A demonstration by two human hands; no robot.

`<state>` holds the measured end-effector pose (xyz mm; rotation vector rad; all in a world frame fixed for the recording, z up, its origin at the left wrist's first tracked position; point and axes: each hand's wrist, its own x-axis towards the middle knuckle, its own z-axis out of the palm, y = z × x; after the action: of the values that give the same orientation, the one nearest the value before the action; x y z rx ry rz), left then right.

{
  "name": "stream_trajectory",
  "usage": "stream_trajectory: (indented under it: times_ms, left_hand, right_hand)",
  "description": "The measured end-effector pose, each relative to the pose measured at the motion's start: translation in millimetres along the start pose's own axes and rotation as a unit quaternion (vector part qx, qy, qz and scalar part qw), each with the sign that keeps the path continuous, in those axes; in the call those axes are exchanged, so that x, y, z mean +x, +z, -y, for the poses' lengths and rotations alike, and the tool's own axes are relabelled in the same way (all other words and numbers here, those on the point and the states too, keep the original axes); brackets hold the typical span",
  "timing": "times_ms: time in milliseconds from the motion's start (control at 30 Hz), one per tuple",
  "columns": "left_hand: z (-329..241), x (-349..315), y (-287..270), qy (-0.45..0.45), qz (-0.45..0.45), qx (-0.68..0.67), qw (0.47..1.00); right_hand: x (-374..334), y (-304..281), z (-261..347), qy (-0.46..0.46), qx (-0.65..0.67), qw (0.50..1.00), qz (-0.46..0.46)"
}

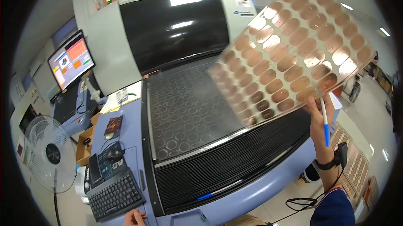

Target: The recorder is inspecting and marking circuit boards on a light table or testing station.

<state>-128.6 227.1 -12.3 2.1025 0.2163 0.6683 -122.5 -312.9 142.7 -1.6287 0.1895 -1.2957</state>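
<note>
Keyboard [114, 195], fan [47, 153], monitor [70, 59] beside machine [235, 171]

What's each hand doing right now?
Left hand: resting at the machine's front edge by the keyboard, holding nothing visible; mostly cut off.
Right hand: closed on the copper panel and a pen.

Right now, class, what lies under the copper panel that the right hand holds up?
Under the raised copper panel lies the machine's dark bed, patterned with rows of oval outlines, and its ribbed black front cover. The bed's far right corner is hidden by the panel. The right hand also holds a pen.
</note>
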Motion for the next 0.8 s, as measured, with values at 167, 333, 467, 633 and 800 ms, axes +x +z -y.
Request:
stream_trajectory:
  times_ms: [167, 333, 467, 633, 800]
  left_hand:
    - [9.1, 0.4, -4.1, -0.025, 0.027, -0.052, 0.998]
    - [13.9, 4.3, 11.4, -0.008, -0.054, -0.121, 0.991]
    - [8.0, 0.2, 5.7, -0.026, -0.062, -0.132, 0.989]
    - [3.4, 2.0, 9.6, -0.025, -0.066, -0.111, 0.991]
    - [-20.2, 4.3, 11.0, -0.023, -0.038, -0.096, 0.994]
  right_hand:
    - [-0.2, 64.1, -44.3, -0.191, -0.227, 0.926, 0.232]
    - [-55.8, 132.9, -127.5, -0.22, -0.251, 0.759, 0.559]
    - [-69.4, 139.5, -73.6, -0.039, -0.219, 0.722, 0.655]
    - [-73.3, 137.0, -83.2, -0.16, -0.201, 0.732, 0.631]
    - [-72.1, 135.3, -89.7, -0.115, -0.172, 0.732, 0.649]
